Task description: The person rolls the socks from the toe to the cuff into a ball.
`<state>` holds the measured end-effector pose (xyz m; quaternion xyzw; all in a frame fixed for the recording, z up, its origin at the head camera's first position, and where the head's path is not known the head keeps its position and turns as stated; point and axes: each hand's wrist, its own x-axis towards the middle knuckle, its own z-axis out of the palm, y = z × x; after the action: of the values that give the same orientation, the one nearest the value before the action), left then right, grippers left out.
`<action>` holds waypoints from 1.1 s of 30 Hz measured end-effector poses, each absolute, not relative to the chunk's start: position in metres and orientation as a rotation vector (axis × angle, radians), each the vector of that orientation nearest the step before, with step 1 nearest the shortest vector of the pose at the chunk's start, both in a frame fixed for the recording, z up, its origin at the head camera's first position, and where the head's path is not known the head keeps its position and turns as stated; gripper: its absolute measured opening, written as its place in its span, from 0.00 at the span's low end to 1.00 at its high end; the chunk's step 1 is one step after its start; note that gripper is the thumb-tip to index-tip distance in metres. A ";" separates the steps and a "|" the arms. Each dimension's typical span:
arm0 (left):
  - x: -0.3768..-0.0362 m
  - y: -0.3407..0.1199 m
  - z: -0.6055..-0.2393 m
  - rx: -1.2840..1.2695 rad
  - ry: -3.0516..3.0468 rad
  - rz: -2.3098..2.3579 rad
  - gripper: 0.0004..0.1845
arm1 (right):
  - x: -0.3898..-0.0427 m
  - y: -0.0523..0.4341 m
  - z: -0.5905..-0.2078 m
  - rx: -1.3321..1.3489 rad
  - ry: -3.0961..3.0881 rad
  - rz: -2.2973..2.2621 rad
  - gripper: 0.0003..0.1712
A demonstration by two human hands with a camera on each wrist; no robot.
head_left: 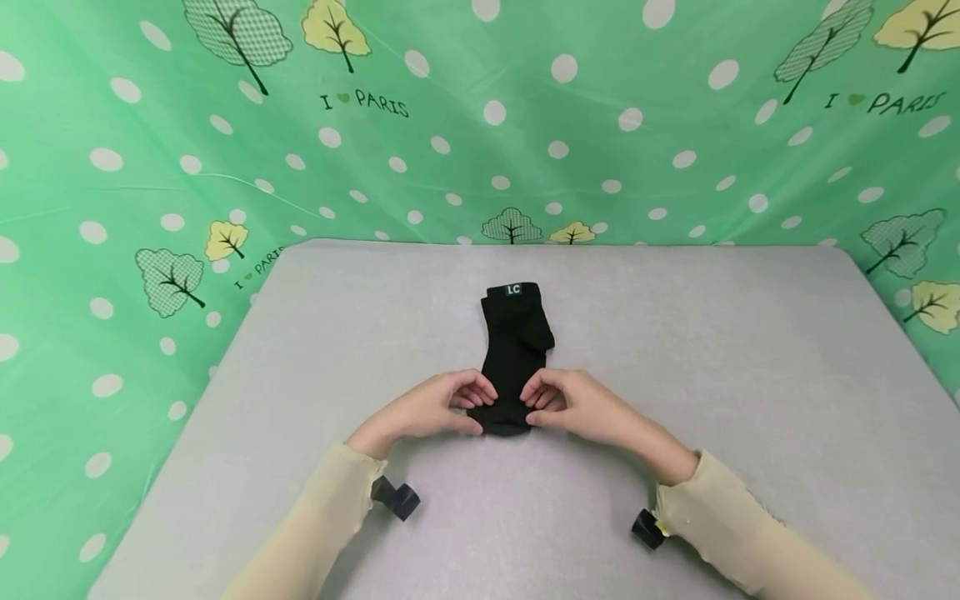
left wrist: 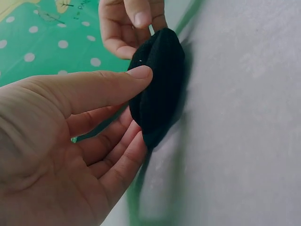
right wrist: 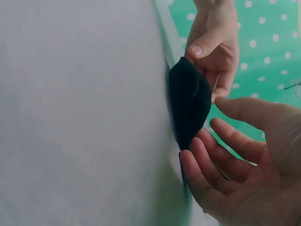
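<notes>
A pair of black ankle socks (head_left: 513,358), seemingly one laid on the other, lies on the grey table with its toe end nearest me. A small "LC" label (head_left: 513,290) marks the cuff at the far end. Beside the left edge of the toe, my left hand (head_left: 442,406) touches the fabric with loosely bent fingers, its thumb apart from them. My right hand (head_left: 577,406) mirrors it at the right edge, fingertips against the sock. In the right wrist view, the right thumb (right wrist: 244,111) stands off the dark toe (right wrist: 188,101). Neither hand visibly pinches the cloth.
The grey tabletop (head_left: 735,358) spreads around the socks. Behind it and at the sides hangs a green polka-dot curtain (head_left: 450,167) printed with trees. Black wrist devices show at the left cuff (head_left: 405,502) and right cuff (head_left: 647,529).
</notes>
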<state>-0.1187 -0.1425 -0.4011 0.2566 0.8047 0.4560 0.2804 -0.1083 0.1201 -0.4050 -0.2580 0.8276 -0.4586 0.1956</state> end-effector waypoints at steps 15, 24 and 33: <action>-0.119 -0.143 -0.410 0.773 2.280 1.066 0.21 | -0.100 0.112 -0.407 -0.941 2.599 -0.946 0.17; -0.118 -0.142 -0.407 0.754 2.282 1.057 0.16 | -0.097 0.105 -0.408 -0.943 2.693 -0.877 0.18; -0.119 -0.143 -0.409 0.675 2.225 1.148 0.14 | -0.096 0.104 -0.411 -0.873 2.728 -0.952 0.12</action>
<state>-0.1194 -0.1434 -0.4093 0.2507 0.8260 0.4262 0.2707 -0.0959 0.1039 -0.4109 -0.2888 0.9021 -0.3146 0.0615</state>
